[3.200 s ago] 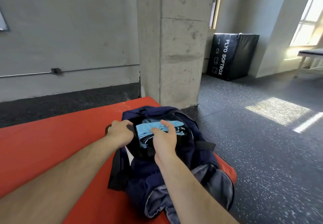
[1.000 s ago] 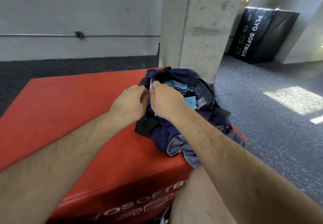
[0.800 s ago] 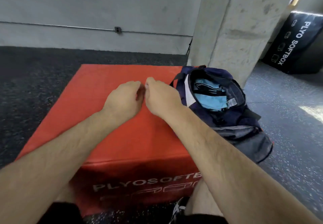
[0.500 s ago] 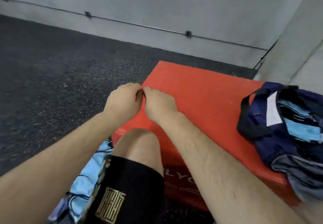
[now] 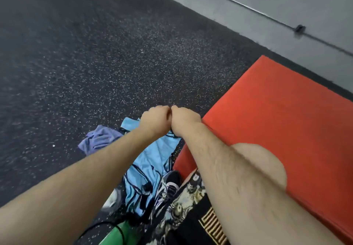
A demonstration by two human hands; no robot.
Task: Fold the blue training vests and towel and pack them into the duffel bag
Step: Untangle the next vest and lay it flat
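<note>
The left hand (image 5: 155,119) and right hand (image 5: 184,119) are held together above the floor (image 5: 95,63), thumb sides touching. Each grip is closed, fingers curled under; the palm sides face away from the camera. Directly below the hands, a light blue training vest (image 5: 150,160) lies crumpled on the floor, partly covered by both forearms. A lavender towel (image 5: 99,141) lies bunched just left of the vest. The red surface (image 5: 286,111) stands to the right, with a bare knee (image 5: 267,164) in front of it. A shoe (image 5: 170,183) rests at the vest's near edge.
</note>
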